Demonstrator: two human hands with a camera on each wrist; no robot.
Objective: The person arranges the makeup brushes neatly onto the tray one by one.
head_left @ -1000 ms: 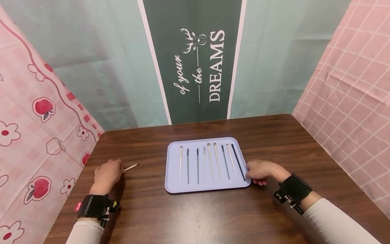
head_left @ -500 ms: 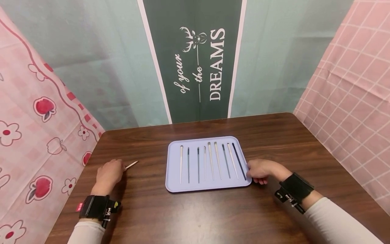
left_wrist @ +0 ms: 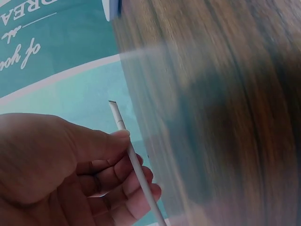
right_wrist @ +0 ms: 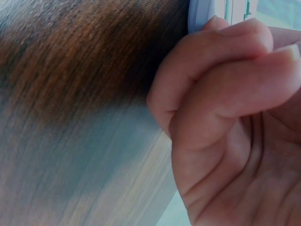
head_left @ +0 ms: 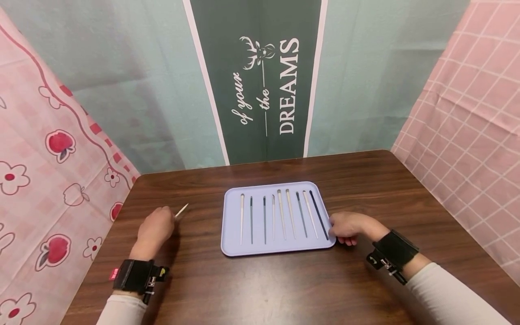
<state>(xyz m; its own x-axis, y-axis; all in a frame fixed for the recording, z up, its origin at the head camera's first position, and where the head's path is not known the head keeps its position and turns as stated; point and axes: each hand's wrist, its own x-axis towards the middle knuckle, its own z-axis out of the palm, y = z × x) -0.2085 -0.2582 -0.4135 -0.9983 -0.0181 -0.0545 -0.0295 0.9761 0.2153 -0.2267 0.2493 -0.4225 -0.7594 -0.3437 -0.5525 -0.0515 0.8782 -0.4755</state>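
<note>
My left hand is over the left part of the table. In the left wrist view, its thumb and fingers pinch a slim white makeup brush with a small angled, dark-edged tip. The lilac tray lies in the middle, bearing a row of several makeup brushes, some pale, some grey-green. A black brush is the one farthest right. At the tray's right edge, my right hand grips the rim near the front corner. Its curled fingers fill much of the right wrist view, beside the tray's edge.
The dark wood-grain table reaches back to a green curtain with white lettering. A pink apple-print cloth hangs at the left side, and a pink checked cloth at the right.
My left hand has moved right and slightly back, turning the pinched brush so its visible end points more upward. The right hand and the tray stay in place.
</note>
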